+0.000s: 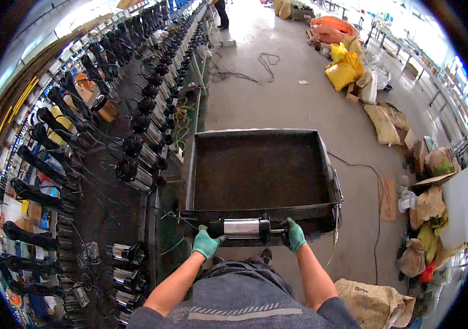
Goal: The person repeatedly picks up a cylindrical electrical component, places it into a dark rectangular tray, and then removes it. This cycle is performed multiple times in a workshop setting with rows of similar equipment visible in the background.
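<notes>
Factory floor, cart tray (pixel 258 170): pump (pixel 242 227) held between left hand (pixel 207 243), right hand (pixel 294 234) grip.

Yellow sacks (pixel 344 68) on floor; cable (pixel 256 68); pump row (pixel 146 148) left.

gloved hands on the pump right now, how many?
2. The left hand grips the black end of the steel-bodied pump; the right hand grips its other end, at the near rim of the black cart tray.

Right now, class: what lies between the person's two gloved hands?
In the head view, a shiny metal cylinder with black ends spans from left hand to right hand, over the cart tray's near rim.
</notes>
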`<state>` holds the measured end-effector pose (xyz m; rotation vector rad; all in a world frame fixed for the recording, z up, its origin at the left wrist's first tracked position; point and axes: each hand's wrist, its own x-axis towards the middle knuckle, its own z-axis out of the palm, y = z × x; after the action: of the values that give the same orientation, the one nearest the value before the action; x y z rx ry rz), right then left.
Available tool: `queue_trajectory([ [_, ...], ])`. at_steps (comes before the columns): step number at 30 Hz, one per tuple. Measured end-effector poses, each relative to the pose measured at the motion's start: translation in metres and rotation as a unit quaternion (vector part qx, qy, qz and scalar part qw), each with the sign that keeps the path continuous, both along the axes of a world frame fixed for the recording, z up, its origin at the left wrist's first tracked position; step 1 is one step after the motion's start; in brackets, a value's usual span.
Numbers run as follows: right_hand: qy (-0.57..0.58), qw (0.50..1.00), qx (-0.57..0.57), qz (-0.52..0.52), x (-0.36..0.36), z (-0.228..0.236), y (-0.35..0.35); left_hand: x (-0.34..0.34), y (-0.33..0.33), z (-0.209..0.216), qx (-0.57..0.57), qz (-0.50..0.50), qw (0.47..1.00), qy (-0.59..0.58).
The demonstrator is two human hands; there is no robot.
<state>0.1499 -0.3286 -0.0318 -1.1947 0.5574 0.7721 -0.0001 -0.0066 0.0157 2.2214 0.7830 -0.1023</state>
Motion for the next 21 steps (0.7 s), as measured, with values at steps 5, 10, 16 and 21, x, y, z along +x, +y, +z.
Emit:
queue_trajectory([
  [5,-0.040,0.995,-0.030,0.087,0.005,-0.013,-0.010,0.005,-0.008,0.018,0.000,-0.003,1.000,-0.001],
  [10,-0.219,0.910,-0.283,0.211,0.011,-0.023,-0.005,-0.001,0.004,-0.017,-0.035,-0.001,0.999,-0.015],
  [16,-0.241,0.808,-0.456,0.286,0.009,-0.015,0.007,0.002,-0.004,0.007,-0.014,-0.003,1.000,-0.004],
  [21,-0.266,0.814,-0.458,0.239,0.005,-0.015,0.008,0.001,-0.006,0.016,-0.020,-0.001,1.000,-0.014],
])
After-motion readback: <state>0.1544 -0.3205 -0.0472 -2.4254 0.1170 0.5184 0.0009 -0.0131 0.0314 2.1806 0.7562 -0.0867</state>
